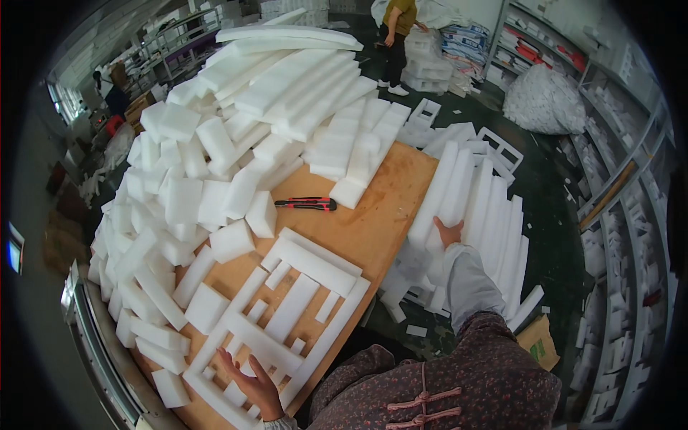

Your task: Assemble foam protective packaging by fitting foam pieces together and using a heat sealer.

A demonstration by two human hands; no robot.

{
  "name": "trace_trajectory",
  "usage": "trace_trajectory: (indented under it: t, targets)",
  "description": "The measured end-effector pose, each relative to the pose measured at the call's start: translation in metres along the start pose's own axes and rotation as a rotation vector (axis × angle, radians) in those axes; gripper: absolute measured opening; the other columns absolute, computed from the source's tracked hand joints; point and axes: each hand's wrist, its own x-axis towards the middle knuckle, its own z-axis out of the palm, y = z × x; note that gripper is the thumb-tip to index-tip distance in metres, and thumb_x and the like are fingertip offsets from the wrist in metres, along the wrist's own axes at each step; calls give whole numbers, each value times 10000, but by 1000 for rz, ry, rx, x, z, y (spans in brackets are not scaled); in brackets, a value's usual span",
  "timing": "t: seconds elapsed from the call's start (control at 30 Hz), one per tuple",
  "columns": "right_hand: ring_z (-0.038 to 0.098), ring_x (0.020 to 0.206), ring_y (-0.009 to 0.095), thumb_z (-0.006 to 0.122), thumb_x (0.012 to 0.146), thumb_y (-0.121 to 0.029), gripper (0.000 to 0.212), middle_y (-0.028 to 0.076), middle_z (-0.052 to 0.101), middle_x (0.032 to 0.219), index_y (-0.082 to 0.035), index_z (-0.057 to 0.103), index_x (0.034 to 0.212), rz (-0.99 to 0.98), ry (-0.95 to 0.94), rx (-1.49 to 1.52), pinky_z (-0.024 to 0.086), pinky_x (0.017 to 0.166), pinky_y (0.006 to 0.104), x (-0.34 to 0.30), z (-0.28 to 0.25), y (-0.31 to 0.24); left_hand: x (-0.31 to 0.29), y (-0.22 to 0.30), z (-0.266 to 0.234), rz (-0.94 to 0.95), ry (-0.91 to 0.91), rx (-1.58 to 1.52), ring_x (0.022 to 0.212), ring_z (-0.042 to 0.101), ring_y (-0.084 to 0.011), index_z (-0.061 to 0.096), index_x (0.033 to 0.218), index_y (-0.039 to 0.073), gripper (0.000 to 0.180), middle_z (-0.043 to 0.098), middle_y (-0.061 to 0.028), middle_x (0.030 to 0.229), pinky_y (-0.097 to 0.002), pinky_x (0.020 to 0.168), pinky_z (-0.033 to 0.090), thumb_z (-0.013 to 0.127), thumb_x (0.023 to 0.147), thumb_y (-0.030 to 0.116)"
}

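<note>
A rectangular frame of white foam strips (328, 342) lies on the wooden table (401, 190), with crossbars and small foam pieces inside it. Over its near-left part is my left hand (254, 383), fingers spread and nothing in them. To the right, beyond the table edge, my right hand (449, 233) reaches to a stack of long white foam bars (479, 208). It lies against one bar with thumb and fingers apart. A red and black utility knife (307, 203) rests on the table past the frame.
Loose white foam blocks (183, 201) pile up over the left and far table. Long foam planks (294, 79) lie on top at the back. A person (398, 36) stands beyond. Shelving (620, 236) lines the right side; a large white sack (545, 100) sits near it.
</note>
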Motion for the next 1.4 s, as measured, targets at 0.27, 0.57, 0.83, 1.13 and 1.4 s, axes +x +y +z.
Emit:
trace_trajectory:
  t: [0.27, 0.57, 0.83, 1.13, 1.4]
  targets:
    - [530, 1260, 343, 790, 794, -442, 985, 245, 520, 1378, 44, 289, 1490, -172, 138, 507, 439, 1058, 415, 3, -41, -25, 4, 0, 2, 17, -2, -101, 1330, 474, -325, 243, 1556, 67, 702, 401, -186, 1520, -442, 1050, 414, 592, 948, 38]
    - [499, 1228, 227, 624, 905, -137, 632, 112, 492, 1368, 30, 335, 1441, -448, -1073, 1132, 395, 1071, 376, -315, -51, -208, 44, 101, -2, 425, -215, -190, 1327, 461, -415, 373, 1462, -6, 963, 462, -252, 1443, -447, 1106, 390, 899, 691, 232]
    - [467, 1236, 209, 697, 834, -57, 845, 117, 401, 1398, -44, 195, 1514, -599, -1855, 951, 433, 1029, 374, -497, -21, -223, 53, 46, -89, 451, 241, -181, 1283, 506, -386, 471, 1310, 45, 833, 529, -204, 1359, -469, 1084, 413, 869, 584, -45]
    - [278, 1438, 304, 789, 764, -57, 1097, 124, 165, 1601, -103, 48, 1572, -876, -1247, 842, 333, 1135, 453, -395, 35, -299, 27, -26, -306, 27, 63, -159, 1273, 509, -239, 476, 1347, 20, 702, 518, -126, 1356, -379, 1075, 410, 794, 724, -37]
    - [439, 1316, 377, 896, 637, -136, 844, 180, 462, 1400, -44, 460, 1354, -2013, -1182, 47, 400, 1098, 433, -470, 15, -339, 35, -58, -411, -86, -8, -209, 1288, 501, -200, 488, 1379, 61, 710, 502, -86, 1411, -348, 1089, 399, 817, 751, 31]
